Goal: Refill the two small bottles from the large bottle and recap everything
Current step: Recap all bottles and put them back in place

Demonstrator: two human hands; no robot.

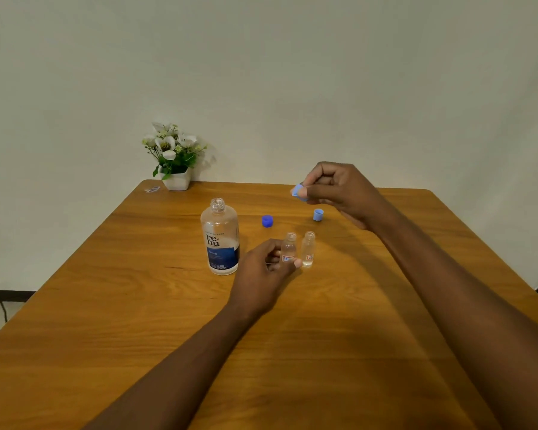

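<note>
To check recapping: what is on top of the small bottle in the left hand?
Nothing: the small bottle has an open neck. The right hand pinches a light blue cap, apart from it. The left hand covers its base.

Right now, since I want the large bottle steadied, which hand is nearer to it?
Left. The left hand sits just right of the large bottle, gripping a small bottle; the right hand hovers farther right, pinching a light blue cap.
</note>
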